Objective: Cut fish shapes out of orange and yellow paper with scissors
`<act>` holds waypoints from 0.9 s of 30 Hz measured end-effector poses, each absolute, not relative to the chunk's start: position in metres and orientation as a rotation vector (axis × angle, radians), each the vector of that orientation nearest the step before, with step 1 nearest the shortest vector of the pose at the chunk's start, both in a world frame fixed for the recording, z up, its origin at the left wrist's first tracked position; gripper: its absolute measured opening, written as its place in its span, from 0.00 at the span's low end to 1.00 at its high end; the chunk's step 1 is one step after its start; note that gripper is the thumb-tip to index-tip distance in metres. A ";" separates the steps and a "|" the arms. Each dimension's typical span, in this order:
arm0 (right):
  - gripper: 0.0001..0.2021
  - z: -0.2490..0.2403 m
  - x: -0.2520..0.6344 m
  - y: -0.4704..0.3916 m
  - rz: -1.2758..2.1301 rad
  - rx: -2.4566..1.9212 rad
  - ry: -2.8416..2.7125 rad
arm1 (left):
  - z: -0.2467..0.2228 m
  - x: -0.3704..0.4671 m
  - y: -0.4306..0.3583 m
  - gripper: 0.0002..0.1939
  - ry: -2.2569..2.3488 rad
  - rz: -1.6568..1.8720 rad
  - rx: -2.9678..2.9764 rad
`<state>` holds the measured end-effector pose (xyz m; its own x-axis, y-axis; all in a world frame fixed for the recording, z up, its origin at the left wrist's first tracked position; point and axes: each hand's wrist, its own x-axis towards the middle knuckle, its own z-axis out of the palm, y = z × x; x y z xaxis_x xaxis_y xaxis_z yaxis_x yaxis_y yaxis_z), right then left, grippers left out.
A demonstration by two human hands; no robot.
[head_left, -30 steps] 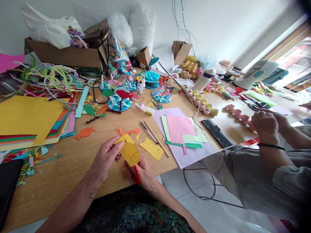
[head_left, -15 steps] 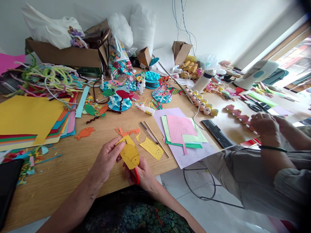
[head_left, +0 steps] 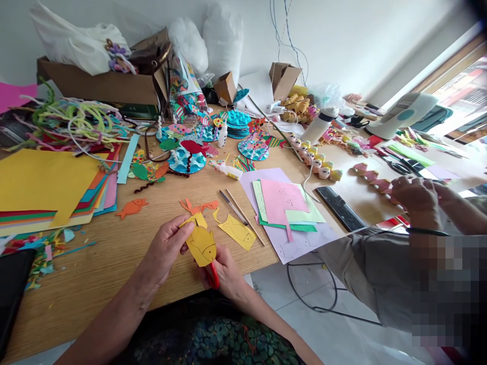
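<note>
A yellow paper with a fish drawn on it (head_left: 203, 244) is pinched at its upper left by my left hand (head_left: 173, 241). My right hand (head_left: 222, 271) is wrapped round red-handled scissors (head_left: 214, 276) under the paper's lower edge; the blades are hidden behind it. A partly cut strip curls at the top of the paper. Just right lies a second yellow piece with a drawn fish (head_left: 239, 232), beside a pen (head_left: 233, 207) and a thin stick (head_left: 247, 218). Orange scraps (head_left: 198, 206) lie behind my hands, and an orange paper fish (head_left: 132, 207) lies to the left.
Coloured sheets (head_left: 45, 182) and paper scraps (head_left: 45, 253) lie left, near a dark device (head_left: 13, 289). Pink and green papers (head_left: 285, 200) lie right, with a black phone (head_left: 340, 208) beyond. Another person's hands (head_left: 416, 197) work at far right. Finished crafts and boxes stand behind.
The cut has opened along the top of the yellow paper, and a strip now folds away from the fish outline. The held paper has shifted slightly left.
</note>
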<state>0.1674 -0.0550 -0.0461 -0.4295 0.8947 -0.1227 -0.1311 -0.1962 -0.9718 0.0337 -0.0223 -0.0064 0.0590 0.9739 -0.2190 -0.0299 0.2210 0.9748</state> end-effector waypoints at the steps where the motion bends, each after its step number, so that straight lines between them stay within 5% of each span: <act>1: 0.26 -0.045 0.167 -0.055 1.727 -0.969 -1.302 | -0.007 0.033 -0.022 0.10 1.239 1.021 1.047; 27: 0.21 -0.049 0.169 -0.054 1.727 -0.994 -1.325 | -0.010 0.032 -0.024 0.11 1.190 1.028 1.017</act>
